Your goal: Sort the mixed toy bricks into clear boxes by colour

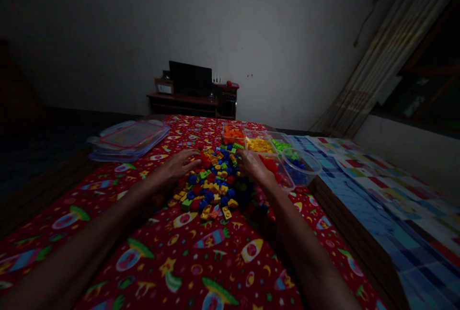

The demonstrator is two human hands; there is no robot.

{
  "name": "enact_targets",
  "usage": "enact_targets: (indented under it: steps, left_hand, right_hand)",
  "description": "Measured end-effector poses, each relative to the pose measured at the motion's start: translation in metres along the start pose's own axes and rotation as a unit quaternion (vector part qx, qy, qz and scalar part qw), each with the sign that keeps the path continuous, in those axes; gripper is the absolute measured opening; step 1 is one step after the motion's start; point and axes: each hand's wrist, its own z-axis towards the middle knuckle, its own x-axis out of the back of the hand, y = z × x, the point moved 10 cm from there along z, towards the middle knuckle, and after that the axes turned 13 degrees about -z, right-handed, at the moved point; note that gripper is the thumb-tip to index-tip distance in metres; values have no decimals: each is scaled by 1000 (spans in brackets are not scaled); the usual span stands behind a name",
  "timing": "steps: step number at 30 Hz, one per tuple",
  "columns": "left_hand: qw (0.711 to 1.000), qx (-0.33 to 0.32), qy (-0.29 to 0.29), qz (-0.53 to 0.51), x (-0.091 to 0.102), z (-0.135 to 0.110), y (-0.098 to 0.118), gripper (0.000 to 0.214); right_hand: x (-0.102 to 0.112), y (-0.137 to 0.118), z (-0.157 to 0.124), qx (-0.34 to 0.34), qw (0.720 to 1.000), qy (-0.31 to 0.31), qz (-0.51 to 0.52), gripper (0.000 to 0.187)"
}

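Lying between the two hands on the red tablecloth (179,262), the pile of mixed bricks (214,188) extends from the fingertips toward the wearer. The left hand (181,162) is at the pile's far left edge; its fingers are loosely curved with a slight gap, fingertips just beside red bricks (205,160). Whether they grip one cannot be determined. The right hand (252,164) is at the far right edge, fingers bent down toward the bricks; their spacing and any held piece cannot be determined. The red-brick container (286,183) is just right of this hand.
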Motion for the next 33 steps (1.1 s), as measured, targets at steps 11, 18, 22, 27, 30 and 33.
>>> enact_targets:
  steps: [11,18,22,27,30,33]
  left_hand:
    - [994,75,-75,16,-25,-5,-17,77]
    - [992,97,-22,-79,-35,-2,-17,94]
    - [973,102,-9,-208,-30,-3,-11,91]
    - [989,75,39,-124,-1,-1,-20,87]
    - [993,89,-19,-71,-9,-3,-29,82]
    - [991,91,-61,-81,-23,-4,-30,73]
  right_hand:
    - [-35,-53,4,64,998,2,9,34]
    - [-21,-51,23,95,948,58,298,50]
    - [-14,-26,26,46,945,98,308,53]
    - [-16,-12,19,-4,972,87,216,36]
    - [-19,-38,14,69,975,73,198,36]
    - [-20,-66,8,159,969,67,174,33]
